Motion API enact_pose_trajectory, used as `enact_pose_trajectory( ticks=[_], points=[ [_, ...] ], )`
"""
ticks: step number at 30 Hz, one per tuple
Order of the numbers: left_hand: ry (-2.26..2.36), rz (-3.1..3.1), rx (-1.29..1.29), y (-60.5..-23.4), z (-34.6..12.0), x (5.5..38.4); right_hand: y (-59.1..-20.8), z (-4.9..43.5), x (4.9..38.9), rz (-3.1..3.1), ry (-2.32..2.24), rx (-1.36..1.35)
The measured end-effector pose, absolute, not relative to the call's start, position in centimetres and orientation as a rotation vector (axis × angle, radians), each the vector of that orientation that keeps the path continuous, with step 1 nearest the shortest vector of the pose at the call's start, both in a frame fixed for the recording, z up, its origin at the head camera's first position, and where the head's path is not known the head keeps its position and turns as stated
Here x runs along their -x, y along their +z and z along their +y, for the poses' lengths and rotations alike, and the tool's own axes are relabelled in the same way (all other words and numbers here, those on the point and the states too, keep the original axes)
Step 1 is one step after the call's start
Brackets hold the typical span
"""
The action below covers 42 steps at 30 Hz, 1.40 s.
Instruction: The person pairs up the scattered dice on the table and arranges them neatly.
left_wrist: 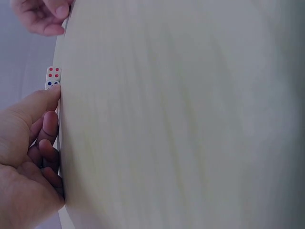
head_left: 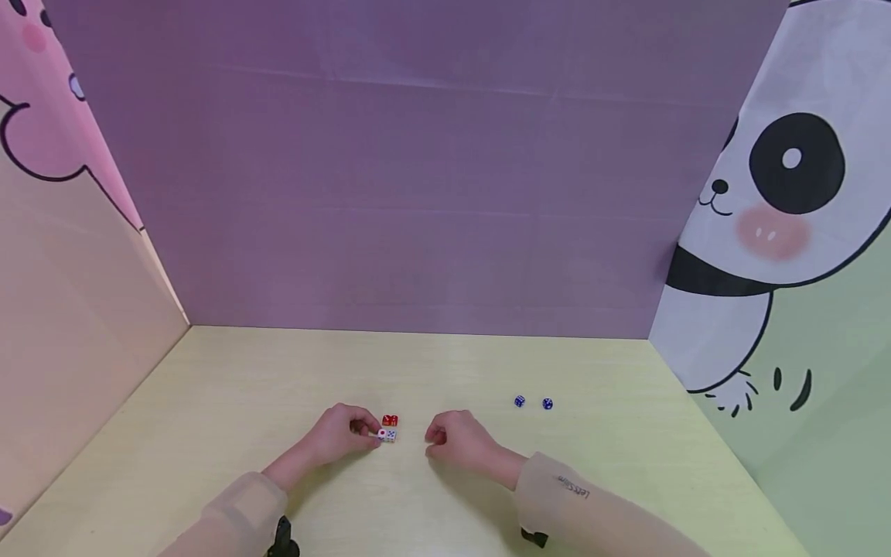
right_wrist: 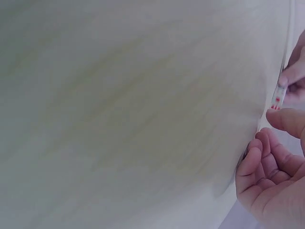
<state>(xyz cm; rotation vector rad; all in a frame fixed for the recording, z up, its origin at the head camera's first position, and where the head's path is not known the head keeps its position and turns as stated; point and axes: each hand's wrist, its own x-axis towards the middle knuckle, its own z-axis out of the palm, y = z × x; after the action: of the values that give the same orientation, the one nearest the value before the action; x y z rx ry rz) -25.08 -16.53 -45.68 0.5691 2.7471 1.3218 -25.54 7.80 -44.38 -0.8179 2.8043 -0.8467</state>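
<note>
Two white dice (head_left: pixel 391 436) sit side by side on the table, with two red dice (head_left: pixel 390 420) just behind them. My left hand (head_left: pixel 339 433) pinches the left one of the white pair between thumb and fingers. In the left wrist view, the thumb (left_wrist: pixel 40 102) lies against a white die with blue dots, and a white die (left_wrist: pixel 53 73) with red dots shows beyond it. To the right of the dice, my right hand (head_left: pixel 462 439) is low over the table, its fingers loosely bent. Between its thumb and fingertips there is a gap with nothing in it.
Two blue dice (head_left: pixel 520 401) lie apart from each other farther back on the right of the pale wooden table (head_left: pixel 445 363). A purple panel (head_left: pixel 431 193) stands along the back edge. Printed side panels, one with a panda (head_left: pixel 800 240), flank the table.
</note>
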Motion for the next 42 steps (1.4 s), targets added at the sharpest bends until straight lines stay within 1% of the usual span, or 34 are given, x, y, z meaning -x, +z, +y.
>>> enact_pose_trajectory(
  ticks=[7, 17, 21, 28, 35, 42],
  points=[
    [1.334, 2.730, -0.550, -45.5, -16.5, 24.8, -44.2, 12.1, 25.7, 2.788, -0.964, 0.733],
    [1.312, 2.745, -0.522, -45.6, -16.4, 25.0, -44.7, 17.4, 26.0, 2.866, -0.998, 0.580],
    [1.312, 2.745, -0.529, -45.6, -16.5, 25.0, -44.4, 19.0, 26.0, 2.936, -1.025, 0.454],
    [1.321, 2.739, -0.537, -45.6, -16.5, 25.0, -43.7, 20.6, 26.6, 3.028, -1.055, 0.228],
    [1.322, 2.744, -0.547, -45.6, -16.6, 25.0, -43.8, 21.0, 27.9, 3.050, -1.052, 0.198],
    [1.315, 2.746, -0.539, -45.6, -16.6, 25.0, -43.9, 20.4, 29.1, 3.065, -0.998, 0.179]
  ],
)
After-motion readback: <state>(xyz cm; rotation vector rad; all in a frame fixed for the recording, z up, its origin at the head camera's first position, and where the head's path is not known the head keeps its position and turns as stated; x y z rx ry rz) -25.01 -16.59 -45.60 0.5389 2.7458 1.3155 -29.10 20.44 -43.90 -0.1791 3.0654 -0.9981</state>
